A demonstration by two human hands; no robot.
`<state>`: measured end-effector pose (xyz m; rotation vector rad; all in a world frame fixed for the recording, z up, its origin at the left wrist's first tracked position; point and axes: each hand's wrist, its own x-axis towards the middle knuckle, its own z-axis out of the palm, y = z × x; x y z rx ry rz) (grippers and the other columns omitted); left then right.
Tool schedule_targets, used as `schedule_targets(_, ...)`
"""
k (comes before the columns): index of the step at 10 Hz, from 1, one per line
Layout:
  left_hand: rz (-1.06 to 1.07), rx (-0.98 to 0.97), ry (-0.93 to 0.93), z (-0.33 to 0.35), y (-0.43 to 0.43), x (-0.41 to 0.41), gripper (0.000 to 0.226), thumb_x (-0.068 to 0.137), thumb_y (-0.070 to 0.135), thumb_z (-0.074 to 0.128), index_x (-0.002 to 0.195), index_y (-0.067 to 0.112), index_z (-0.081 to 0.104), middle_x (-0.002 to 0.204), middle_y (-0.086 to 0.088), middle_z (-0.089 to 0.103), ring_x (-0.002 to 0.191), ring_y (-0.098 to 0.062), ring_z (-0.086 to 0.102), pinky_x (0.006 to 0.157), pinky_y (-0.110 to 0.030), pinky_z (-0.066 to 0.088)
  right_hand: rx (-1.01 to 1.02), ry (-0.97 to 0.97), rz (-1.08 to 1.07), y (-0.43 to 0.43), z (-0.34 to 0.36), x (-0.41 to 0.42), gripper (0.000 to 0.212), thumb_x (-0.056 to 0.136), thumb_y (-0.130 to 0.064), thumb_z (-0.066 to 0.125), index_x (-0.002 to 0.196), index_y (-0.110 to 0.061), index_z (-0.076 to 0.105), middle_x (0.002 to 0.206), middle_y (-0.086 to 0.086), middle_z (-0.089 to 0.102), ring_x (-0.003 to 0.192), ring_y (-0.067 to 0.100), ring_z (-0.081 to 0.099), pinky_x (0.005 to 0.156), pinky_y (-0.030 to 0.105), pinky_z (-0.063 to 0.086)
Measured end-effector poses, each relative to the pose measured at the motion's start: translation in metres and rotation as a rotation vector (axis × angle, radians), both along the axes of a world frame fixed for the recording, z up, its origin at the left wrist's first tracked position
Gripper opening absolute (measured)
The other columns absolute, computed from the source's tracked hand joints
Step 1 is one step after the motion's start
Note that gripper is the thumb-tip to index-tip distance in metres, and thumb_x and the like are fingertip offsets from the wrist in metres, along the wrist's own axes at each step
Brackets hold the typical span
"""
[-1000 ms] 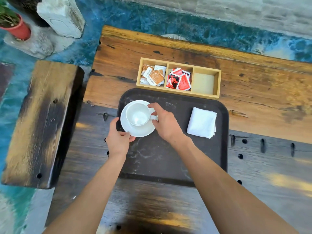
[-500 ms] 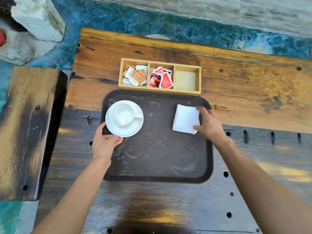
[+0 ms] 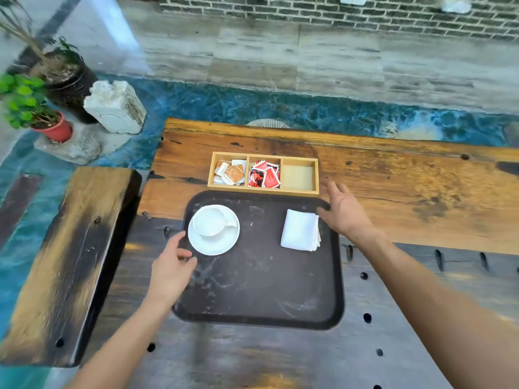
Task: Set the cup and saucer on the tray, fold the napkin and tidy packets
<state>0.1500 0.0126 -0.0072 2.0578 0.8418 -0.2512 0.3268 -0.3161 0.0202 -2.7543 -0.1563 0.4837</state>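
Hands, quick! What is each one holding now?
Left hand: open, holding nothing, beside the saucer.
Right hand: open, holding nothing, beside the napkin.

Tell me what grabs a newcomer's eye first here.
The white cup on its saucer stands out at the dark tray's far left, with a folded white napkin at its far right. Behind the tray, red packets fill the middle compartment of a wooden box.

A red-potted plant (image 3: 53,130) stands beside a pale stone block (image 3: 115,108).
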Motion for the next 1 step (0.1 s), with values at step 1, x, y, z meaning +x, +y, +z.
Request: schedule_targets(1, -0.121, 0.191, -0.235, 0.0715, 0.0004, 0.0452, 0.068, 0.088, 0.011, 0.070, 0.149, 0.028, 0.045, 0.108, 0.000, 0.066, 0.094, -0.021, 0.067, 0.084, -0.031, 0.048, -0.007, -0.223, 0.045, 0.0101, 0.0681, 0.0231, 0.069, 0.091, -0.028, 0.067, 0.152, -0.020, 0.034, 0.147, 0.013, 0.047, 0.128, 0.038, 0.053, 0.101, 0.057, 0.050)
